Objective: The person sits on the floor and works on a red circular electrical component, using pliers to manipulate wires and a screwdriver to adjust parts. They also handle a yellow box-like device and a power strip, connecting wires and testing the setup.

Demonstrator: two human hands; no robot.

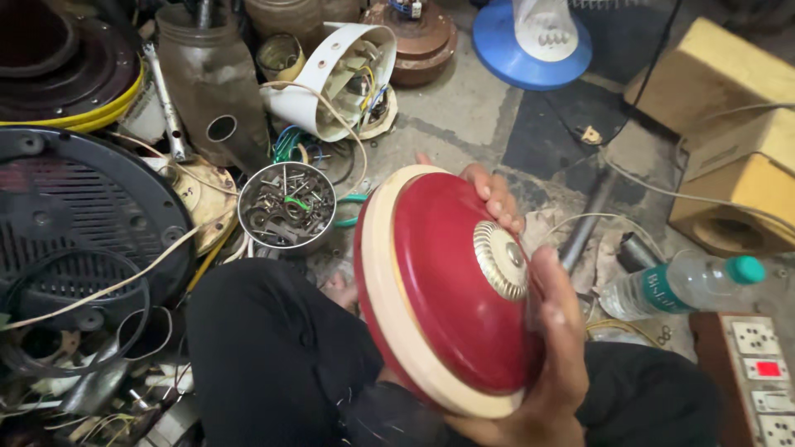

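Both hands, left hand (pixel 493 194) and right hand (pixel 555 348), have fingers clamped on a red dome cover (pixel 451 281) above a bowl of screws (pixel 286 205).

You hold a red domed cover (pixel 451 290) with a cream rim on edge above your lap. Your right hand (pixel 551 356) supports its lower side, thumb lying beside the ribbed silver cap (pixel 501 259) at its centre. Your left hand (pixel 493 194) grips the upper rim, fingers curled over it. A round tin of screws (pixel 286 205) sits on the floor just left of the cover. A plastic water bottle (pixel 679 285) lies to the right, near a switch board (pixel 758 377).
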